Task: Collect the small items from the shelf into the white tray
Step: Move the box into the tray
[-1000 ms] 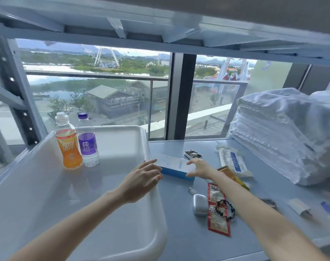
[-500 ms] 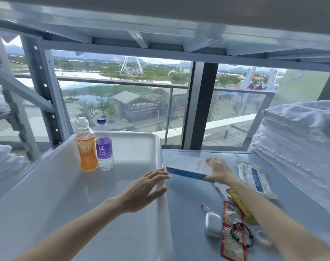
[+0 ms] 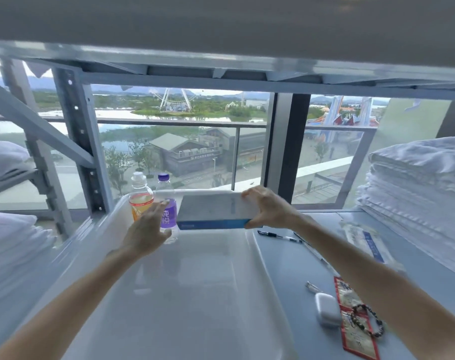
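as the flat blue-and-white box (image 3: 210,211) is long and thin, the right hand (image 3: 269,209) takes it by its right end, fingers (image 3: 247,194) curled over the top face and the thumb tucked under the blue edge, so the rest of it sticks out level to the left. it hangs above the far end of the white tray (image 3: 195,281), not resting on anything i can see, which looks like the carry-over part of putting it in.

the left hand (image 3: 148,227) is up in front of the two bottles standing in the tray's far left corner, its fingers straight and a little spread, gripping nothing. it sits right against the purple-labelled water bottle (image 3: 170,213), with the orange drink bottle (image 3: 140,193) just beside; whether it actually touches i cannot tell. my guess is it is there to steady them, since the free end of the box is coming in close to the purple one and a nudge could tip it.

out on the grey shelf (image 3: 286,268) to the right of the tray lie a pen (image 3: 278,236), a white earbud case (image 3: 326,311), a bead bracelet (image 3: 368,320) on top of red sachets (image 3: 359,341), and a clear packet with a blue label (image 3: 369,245) next to the folded white towels (image 3: 416,190). so most of the collecting seems yet to do.
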`<act>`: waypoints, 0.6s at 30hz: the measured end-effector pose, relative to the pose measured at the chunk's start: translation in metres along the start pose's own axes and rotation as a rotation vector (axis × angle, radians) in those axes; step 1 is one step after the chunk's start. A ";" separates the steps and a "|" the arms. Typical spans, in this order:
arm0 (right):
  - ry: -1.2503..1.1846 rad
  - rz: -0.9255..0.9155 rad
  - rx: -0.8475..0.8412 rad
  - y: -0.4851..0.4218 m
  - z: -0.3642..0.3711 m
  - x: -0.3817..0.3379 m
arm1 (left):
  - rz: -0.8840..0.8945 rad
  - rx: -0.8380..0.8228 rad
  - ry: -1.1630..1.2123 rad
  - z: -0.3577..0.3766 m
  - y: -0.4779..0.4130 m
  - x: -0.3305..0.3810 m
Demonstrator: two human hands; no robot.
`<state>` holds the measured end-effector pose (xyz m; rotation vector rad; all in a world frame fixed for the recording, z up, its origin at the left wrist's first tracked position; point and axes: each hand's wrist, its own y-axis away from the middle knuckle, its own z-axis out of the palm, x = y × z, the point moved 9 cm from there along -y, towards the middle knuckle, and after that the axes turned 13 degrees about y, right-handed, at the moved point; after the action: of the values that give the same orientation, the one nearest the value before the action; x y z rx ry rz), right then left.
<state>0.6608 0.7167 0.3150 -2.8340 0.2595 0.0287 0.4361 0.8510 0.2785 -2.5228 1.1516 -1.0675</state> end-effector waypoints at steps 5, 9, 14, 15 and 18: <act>0.152 -0.069 -0.239 -0.030 0.068 -0.053 | 0.029 -0.229 -0.072 0.021 0.022 -0.043; 0.058 -0.060 -0.485 -0.040 0.118 -0.067 | -0.013 -0.379 -0.048 0.034 0.036 -0.069; 0.144 -0.118 -0.612 -0.044 0.155 -0.075 | -0.035 -0.633 -0.060 0.074 0.054 -0.070; 0.231 -0.153 -0.593 -0.044 0.160 -0.076 | -0.021 -0.671 -0.076 0.083 0.058 -0.069; 0.413 -0.151 -0.455 -0.050 0.162 -0.071 | -0.011 -0.708 -0.101 0.101 0.067 -0.073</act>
<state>0.6011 0.8232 0.1781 -3.2798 0.1344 -0.6073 0.4318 0.8435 0.1372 -3.0362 1.7205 -0.5776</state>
